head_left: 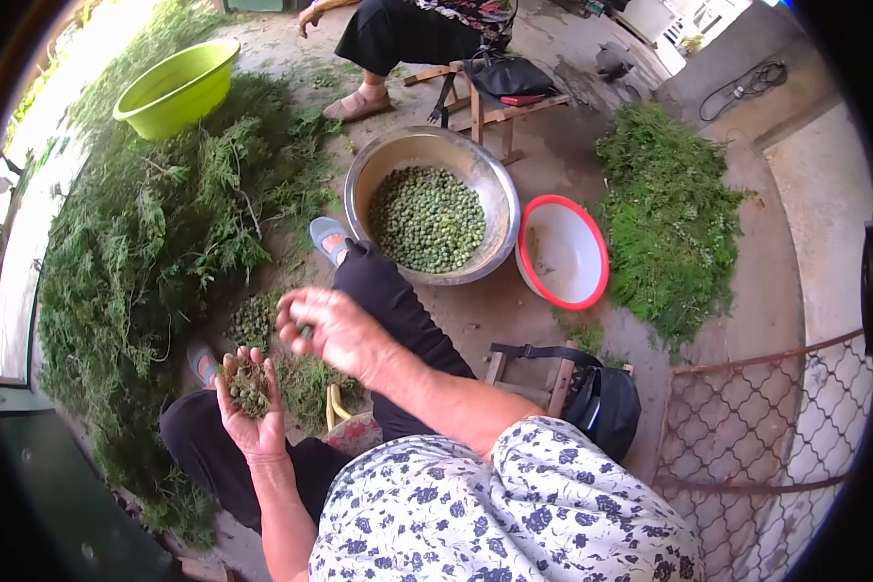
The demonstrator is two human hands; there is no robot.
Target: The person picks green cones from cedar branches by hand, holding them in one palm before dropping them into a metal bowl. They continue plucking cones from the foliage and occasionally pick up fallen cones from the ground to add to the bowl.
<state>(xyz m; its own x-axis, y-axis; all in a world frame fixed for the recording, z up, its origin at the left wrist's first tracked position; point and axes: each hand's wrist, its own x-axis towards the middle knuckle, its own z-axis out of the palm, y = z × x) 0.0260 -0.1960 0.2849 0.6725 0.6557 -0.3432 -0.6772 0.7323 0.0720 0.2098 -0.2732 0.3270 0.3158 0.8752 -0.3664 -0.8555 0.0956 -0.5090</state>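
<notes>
- Hands apart: the left hand (262,436) cups berries (250,398) at near left; a tilted palm could spill them.
- The right hand (344,339) holds a berry (306,331); loose fingers could drop it.

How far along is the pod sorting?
Looks done: green pods heaped in the basin. In hand: left hand cups pods mixed with leafy bits; right hand seems to pinch one. Probably remaining: floor pods. Can't tell whether the branches are already stripped.
</notes>
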